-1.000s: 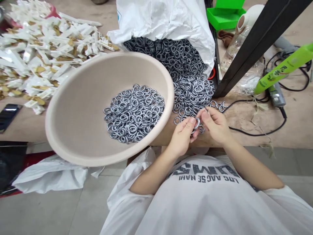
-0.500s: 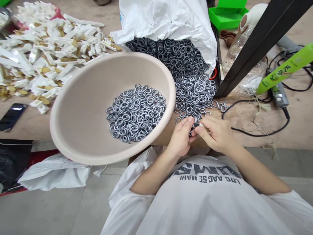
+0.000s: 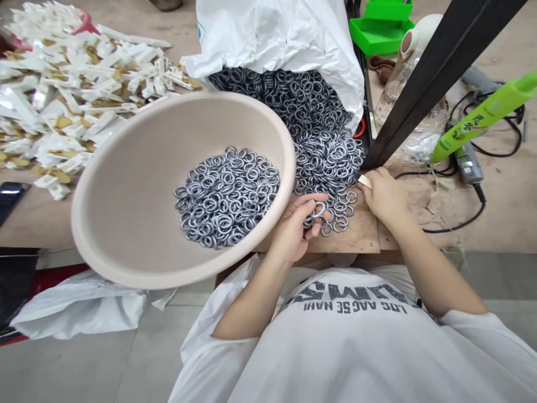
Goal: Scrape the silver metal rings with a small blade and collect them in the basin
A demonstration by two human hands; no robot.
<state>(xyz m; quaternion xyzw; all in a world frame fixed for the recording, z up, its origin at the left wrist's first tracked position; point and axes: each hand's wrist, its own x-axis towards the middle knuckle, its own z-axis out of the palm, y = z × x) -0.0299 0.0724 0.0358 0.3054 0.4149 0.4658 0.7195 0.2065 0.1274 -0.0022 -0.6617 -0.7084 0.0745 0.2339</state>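
Close to the right rim of a large beige basin (image 3: 289, 148), my left hand (image 3: 293, 226) is closed around several grey metal rings (image 3: 319, 210), one pinched upright at the thumb. My right hand (image 3: 388, 198) is off to the right, closed on a small tool (image 3: 364, 181) with a cream-coloured handle and a dark tip. The tip is too small to make out fully. Between the hands and beyond them spreads a heap of loose rings (image 3: 329, 162), spilling from a white sack (image 3: 277, 36). Many more rings (image 3: 229, 196) lie inside the basin.
White and gold pieces (image 3: 84, 101) are piled at the left, with a phone (image 3: 12, 196) near the edge. A dark slanted post (image 3: 428, 78) rises on the right. Beyond it are a green tube (image 3: 482, 117), a corded grey tool (image 3: 470, 162) and a green bin (image 3: 380, 36).
My hands have come apart: the right one moved right and away with the small tool, while the left one moved slightly left with the rings. The view shifted a little.
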